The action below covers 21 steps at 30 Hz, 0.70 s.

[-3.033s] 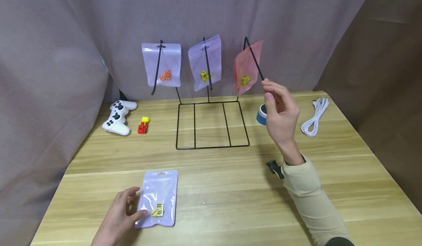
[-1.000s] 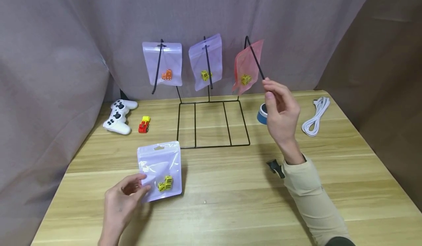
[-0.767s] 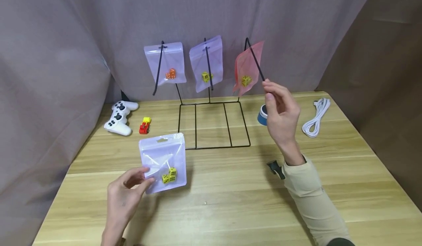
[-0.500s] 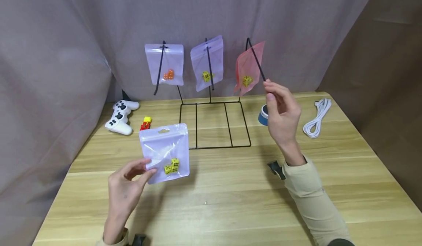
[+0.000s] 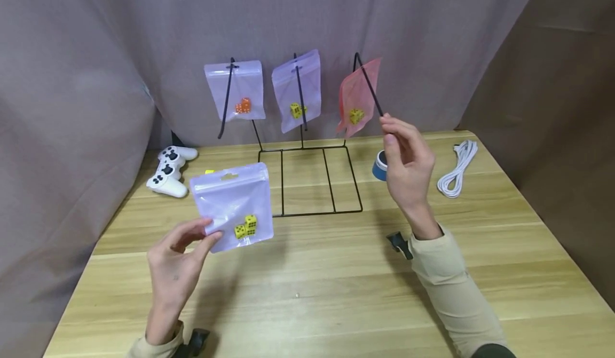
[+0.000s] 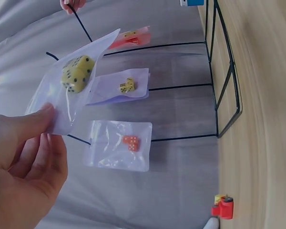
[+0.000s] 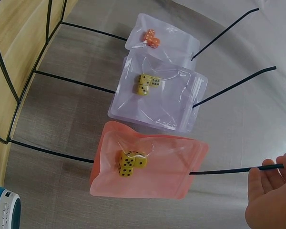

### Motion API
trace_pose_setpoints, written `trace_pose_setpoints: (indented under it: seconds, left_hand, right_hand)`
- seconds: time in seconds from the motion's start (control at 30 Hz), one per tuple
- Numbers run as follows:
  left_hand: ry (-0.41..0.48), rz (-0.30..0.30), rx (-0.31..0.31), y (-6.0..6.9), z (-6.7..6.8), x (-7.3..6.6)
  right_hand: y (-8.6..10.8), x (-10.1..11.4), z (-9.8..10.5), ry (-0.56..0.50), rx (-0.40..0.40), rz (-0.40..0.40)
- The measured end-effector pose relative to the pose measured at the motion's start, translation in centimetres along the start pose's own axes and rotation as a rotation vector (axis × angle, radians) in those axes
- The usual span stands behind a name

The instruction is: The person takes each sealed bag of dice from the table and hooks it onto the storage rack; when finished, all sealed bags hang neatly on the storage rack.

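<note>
My left hand (image 5: 178, 264) pinches the left edge of a purple zip bag (image 5: 230, 200) with yellow dice (image 5: 246, 227) inside, held up off the table. With thumb and fingertips my right hand (image 5: 410, 168) grips the end of the right hook (image 5: 370, 83) of a black wire rack (image 5: 283, 187). From that hook hangs a pink zip bag (image 7: 152, 164) with yellow dice. On the middle hook is another purple bag (image 5: 307, 86), also with yellow dice. The left hook carries a purple bag (image 5: 247, 83) holding orange dice (image 6: 131, 142).
A white game controller (image 5: 170, 171) lies at the back left. Behind the held bag, a red and yellow toy (image 6: 223, 207) is mostly hidden in the head view. A blue and white round object (image 5: 379, 167) and a coiled white cable (image 5: 458, 168) are on the right.
My left hand has taken hold of the purple bag, lifted it off the table and carried it forward toward the rack. My right hand has stayed at the right hook's end.
</note>
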<state>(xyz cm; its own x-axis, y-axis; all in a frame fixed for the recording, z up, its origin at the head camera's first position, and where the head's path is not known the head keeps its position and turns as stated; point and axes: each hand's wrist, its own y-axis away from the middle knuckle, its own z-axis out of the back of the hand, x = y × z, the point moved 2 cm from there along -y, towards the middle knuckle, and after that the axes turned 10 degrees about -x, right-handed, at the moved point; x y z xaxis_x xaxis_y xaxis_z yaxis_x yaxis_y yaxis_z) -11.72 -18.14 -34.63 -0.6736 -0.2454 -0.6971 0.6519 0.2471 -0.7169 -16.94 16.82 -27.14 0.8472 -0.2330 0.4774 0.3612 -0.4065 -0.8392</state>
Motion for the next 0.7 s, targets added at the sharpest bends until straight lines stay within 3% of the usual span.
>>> trace_pose_setpoints:
  seconds: [0.27,0.5,0.7]
  left_hand:
    - [0.019,-0.035,-0.039,-1.1,-0.3,-0.2]
    - [-0.004,-0.017,-0.057,-2.0,-0.4,-0.4]
    - [0.005,-0.039,-0.06,-3.1,-0.7,-0.3]
  right_hand:
    - [-0.1,0.1,0.0,0.002,0.002,0.002]
    - [0.1,0.1,0.0,0.007,0.004,0.006]
    - [0.0,0.0,0.0,0.01,0.006,0.008]
